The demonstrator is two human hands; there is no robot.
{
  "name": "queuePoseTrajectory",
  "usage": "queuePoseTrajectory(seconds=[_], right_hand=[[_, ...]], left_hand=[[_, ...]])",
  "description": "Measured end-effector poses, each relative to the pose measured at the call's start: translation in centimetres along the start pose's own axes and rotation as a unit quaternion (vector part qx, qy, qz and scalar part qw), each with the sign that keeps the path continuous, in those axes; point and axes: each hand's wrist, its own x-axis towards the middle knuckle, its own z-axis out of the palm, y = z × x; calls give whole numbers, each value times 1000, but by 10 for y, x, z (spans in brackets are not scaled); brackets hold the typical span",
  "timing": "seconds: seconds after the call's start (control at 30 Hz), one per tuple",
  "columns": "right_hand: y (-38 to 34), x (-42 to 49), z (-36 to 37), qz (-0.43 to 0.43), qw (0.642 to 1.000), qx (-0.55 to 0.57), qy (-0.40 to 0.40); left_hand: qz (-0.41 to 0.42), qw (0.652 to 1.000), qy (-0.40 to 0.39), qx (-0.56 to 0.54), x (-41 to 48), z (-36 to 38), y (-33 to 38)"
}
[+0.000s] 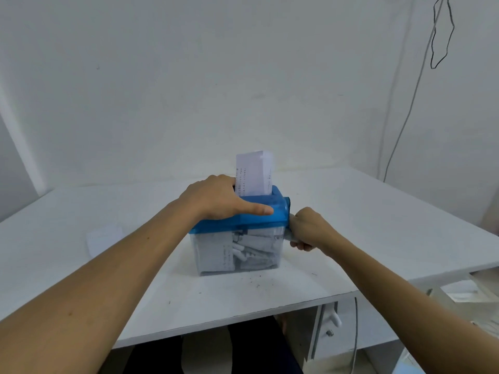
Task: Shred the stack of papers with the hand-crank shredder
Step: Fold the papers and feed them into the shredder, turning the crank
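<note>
At the middle of the tabletop [378, 225] sits the shredder [253, 215], paper [253, 174] upright in its slot. The left hand [216, 197] lies flat on the blue lid, steadying it. The right hand [307, 228] curls round the crank [287, 234] at the shredder's right end.

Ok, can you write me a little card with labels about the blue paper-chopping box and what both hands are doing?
machine: blue plastic hand-crank shredder sitting on a clear plastic bin
paper: white printed sheet standing upright in the top slot
left hand: resting flat on the shredder's top
right hand: gripping the grey crank handle on the shredder's right side
bin contents: lots of white paper strips
table: white tabletop, with a pale flat sheet lying left of the shredder
</note>
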Motion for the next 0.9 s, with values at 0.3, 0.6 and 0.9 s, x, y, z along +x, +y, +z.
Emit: queuePoseTrajectory(seconds=[0.3, 0.6, 0.9], right_hand=[[-8, -46, -41, -91, 995, 38, -16], [-31, -28, -44, -158, 954, -36, 253], [-59, 32, -62, -173, 937, 9, 304]], left_hand=[[-6, 1000, -4, 18, 2, 0, 0], [3, 1000, 5, 3, 5, 0, -3], [8, 1000, 9, -5, 4, 1, -4]])
